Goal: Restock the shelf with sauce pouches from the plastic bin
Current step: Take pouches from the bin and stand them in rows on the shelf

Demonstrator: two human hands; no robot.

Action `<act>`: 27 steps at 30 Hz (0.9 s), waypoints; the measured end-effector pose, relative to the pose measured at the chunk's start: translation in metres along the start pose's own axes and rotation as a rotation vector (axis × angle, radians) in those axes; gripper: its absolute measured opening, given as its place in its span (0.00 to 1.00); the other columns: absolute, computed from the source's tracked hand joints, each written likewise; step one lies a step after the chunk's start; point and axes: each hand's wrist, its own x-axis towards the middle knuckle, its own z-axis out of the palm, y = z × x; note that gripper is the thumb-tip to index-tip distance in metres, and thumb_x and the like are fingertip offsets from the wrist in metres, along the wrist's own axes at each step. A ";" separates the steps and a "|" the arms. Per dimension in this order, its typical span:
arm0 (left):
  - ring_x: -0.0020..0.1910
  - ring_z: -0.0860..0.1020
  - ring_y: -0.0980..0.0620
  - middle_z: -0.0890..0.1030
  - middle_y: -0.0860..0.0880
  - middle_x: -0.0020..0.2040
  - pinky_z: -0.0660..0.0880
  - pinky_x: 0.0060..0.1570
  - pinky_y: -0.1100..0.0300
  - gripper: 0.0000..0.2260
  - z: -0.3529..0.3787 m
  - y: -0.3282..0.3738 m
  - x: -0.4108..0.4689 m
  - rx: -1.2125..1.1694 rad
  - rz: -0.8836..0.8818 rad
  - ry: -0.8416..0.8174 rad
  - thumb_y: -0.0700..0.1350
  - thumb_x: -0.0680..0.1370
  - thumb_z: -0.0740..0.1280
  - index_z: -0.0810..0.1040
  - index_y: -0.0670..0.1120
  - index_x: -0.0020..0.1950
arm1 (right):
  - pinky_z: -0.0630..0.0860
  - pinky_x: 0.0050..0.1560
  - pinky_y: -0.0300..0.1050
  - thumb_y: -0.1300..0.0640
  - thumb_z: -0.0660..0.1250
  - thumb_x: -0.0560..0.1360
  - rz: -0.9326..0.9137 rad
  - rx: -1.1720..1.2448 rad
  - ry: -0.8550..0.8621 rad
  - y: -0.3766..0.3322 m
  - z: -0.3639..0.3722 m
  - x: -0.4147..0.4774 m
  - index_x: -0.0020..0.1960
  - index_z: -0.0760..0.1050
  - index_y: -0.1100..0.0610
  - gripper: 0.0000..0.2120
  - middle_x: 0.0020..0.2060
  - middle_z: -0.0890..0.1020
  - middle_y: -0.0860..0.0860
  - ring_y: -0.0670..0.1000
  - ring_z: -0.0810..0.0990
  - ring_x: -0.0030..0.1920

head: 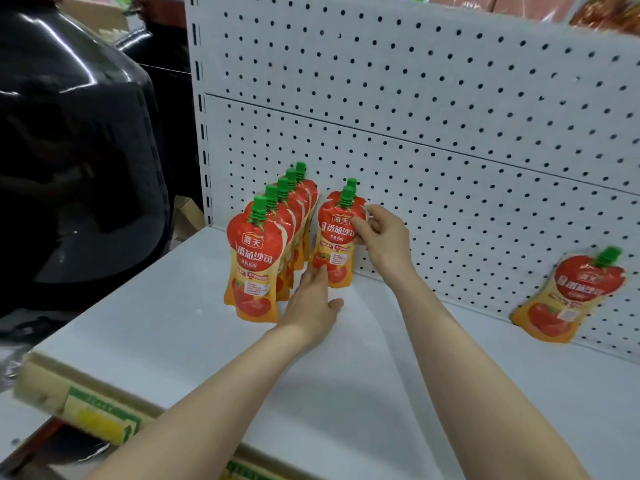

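white shelf (381, 375), pegboard (450, 133) behind: my right hand (381, 237) pinches the front pouch (332, 244) near the back-left corner, left hand (311, 303) flat-fingered at its base. i'd square it with the neighbouring row (256, 258) before releasing.

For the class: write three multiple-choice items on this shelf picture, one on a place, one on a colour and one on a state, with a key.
1. Where is the lone tomato sauce pouch at the right?
A hanging on a hook
B leaning on the pegboard
C inside a box

2. What colour are the pouch caps?
A white
B blue
C green

3. What is the right hand doing?
A pinching the front pouch of the short row
B hanging idle
C unscrewing a cap

Key:
1 B, its back rests against the perforated panel.
2 C, every cap shows green.
3 A, thumb and fingers close on that pouch's upper edge.
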 end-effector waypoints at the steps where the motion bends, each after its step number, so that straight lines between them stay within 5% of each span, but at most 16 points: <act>1: 0.78 0.51 0.49 0.52 0.48 0.79 0.54 0.73 0.54 0.32 0.001 -0.001 0.001 -0.004 0.008 0.008 0.48 0.80 0.63 0.50 0.46 0.79 | 0.81 0.50 0.61 0.54 0.66 0.78 -0.007 -0.001 -0.001 0.002 0.000 0.002 0.46 0.77 0.45 0.05 0.44 0.85 0.53 0.54 0.85 0.47; 6: 0.78 0.52 0.49 0.53 0.48 0.79 0.55 0.74 0.52 0.32 0.004 -0.006 0.005 0.005 0.030 0.025 0.48 0.80 0.64 0.50 0.46 0.79 | 0.80 0.50 0.62 0.48 0.66 0.75 -0.028 -0.016 -0.015 0.008 -0.001 0.012 0.44 0.77 0.40 0.03 0.44 0.85 0.50 0.54 0.84 0.47; 13: 0.78 0.52 0.48 0.53 0.48 0.79 0.56 0.73 0.52 0.33 0.004 -0.006 0.005 0.013 0.037 0.029 0.48 0.80 0.64 0.50 0.46 0.79 | 0.81 0.52 0.58 0.53 0.66 0.79 -0.045 -0.050 -0.005 0.012 0.000 0.013 0.50 0.77 0.46 0.03 0.46 0.85 0.52 0.53 0.84 0.48; 18: 0.78 0.54 0.48 0.55 0.48 0.79 0.57 0.73 0.53 0.32 0.000 -0.004 0.001 0.021 0.028 0.009 0.48 0.80 0.64 0.51 0.46 0.79 | 0.77 0.45 0.42 0.54 0.66 0.79 -0.029 -0.079 0.007 0.009 -0.004 0.006 0.56 0.78 0.52 0.07 0.41 0.82 0.46 0.44 0.81 0.42; 23: 0.78 0.54 0.48 0.54 0.49 0.79 0.57 0.74 0.51 0.31 -0.006 -0.001 -0.008 0.029 0.016 -0.020 0.49 0.80 0.63 0.52 0.49 0.79 | 0.77 0.48 0.39 0.53 0.64 0.80 -0.011 -0.159 0.042 0.003 -0.020 -0.014 0.57 0.78 0.49 0.08 0.46 0.84 0.46 0.45 0.82 0.48; 25: 0.76 0.59 0.47 0.58 0.49 0.78 0.61 0.73 0.49 0.29 -0.011 0.000 -0.014 0.005 0.034 -0.015 0.49 0.80 0.64 0.55 0.50 0.78 | 0.75 0.46 0.33 0.53 0.62 0.80 0.000 -0.217 0.068 -0.001 -0.028 -0.032 0.62 0.76 0.50 0.12 0.51 0.82 0.47 0.45 0.79 0.51; 27: 0.72 0.66 0.47 0.65 0.47 0.75 0.67 0.69 0.48 0.26 -0.016 0.000 -0.025 -0.077 0.085 0.014 0.48 0.79 0.65 0.61 0.51 0.76 | 0.77 0.51 0.38 0.53 0.60 0.81 0.018 -0.275 0.094 -0.006 -0.036 -0.055 0.65 0.74 0.51 0.14 0.55 0.80 0.48 0.46 0.78 0.53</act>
